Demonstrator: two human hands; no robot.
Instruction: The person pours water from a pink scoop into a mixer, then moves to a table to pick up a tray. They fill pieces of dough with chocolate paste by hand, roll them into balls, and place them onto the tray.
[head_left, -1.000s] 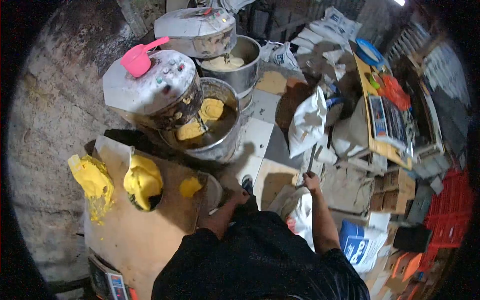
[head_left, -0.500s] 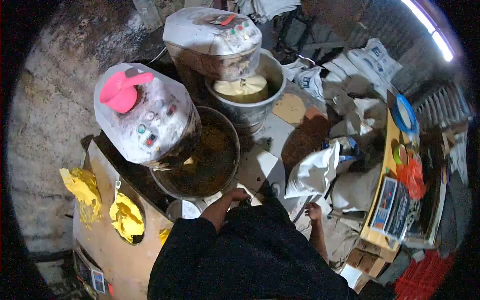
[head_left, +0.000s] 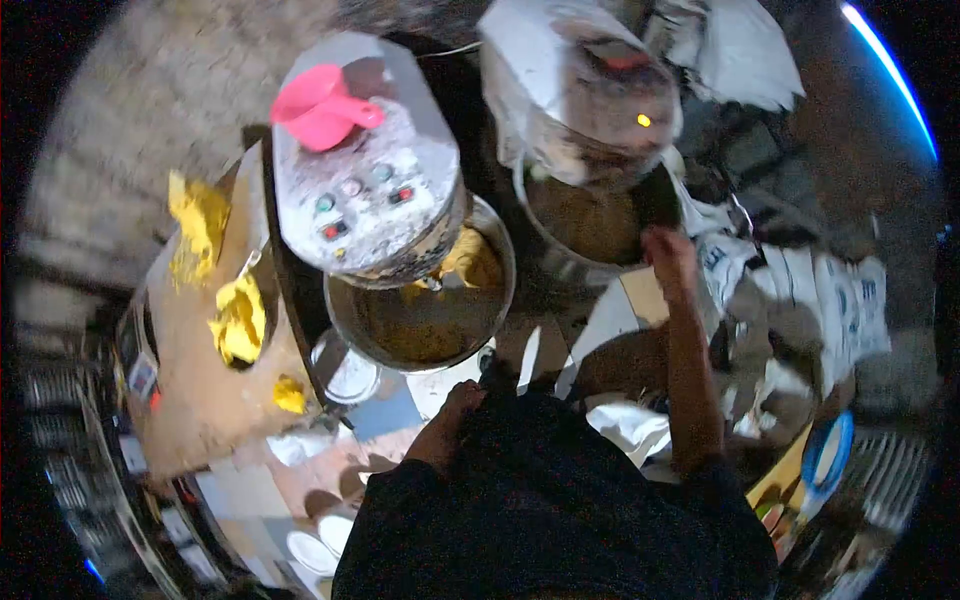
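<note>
My left hand [head_left: 463, 398] is close to my body with its fingers curled, beside my dark clothing and just below the near mixing bowl [head_left: 342, 325]. What it holds, if anything, is hidden. My right arm stretches forward, and my right hand [head_left: 672, 262], smeared by motion, overlaps the right rim of the far mixing bowl [head_left: 540, 225]. The far mixer's head [head_left: 585, 95], with a lit yellow light, stands over that bowl. The near mixer [head_left: 365, 170] has a floury top with coloured buttons and carries a pink jug [head_left: 322, 110]. Yellowish dough [head_left: 472, 262] shows in its bowl.
At left, a wooden table [head_left: 185, 400] bears yellow fat-like lumps [head_left: 200, 225] and a container of the same stuff [head_left: 240, 318]. A white bucket [head_left: 347, 372] stands below the near bowl. White sacks [head_left: 815, 300] lie at right, near a blue-rimmed basin [head_left: 828, 460].
My right hand has moved from low at my right side forward to the far bowl's rim. The view has shifted, and the far mixer's bowl and sacks now appear farther right.
</note>
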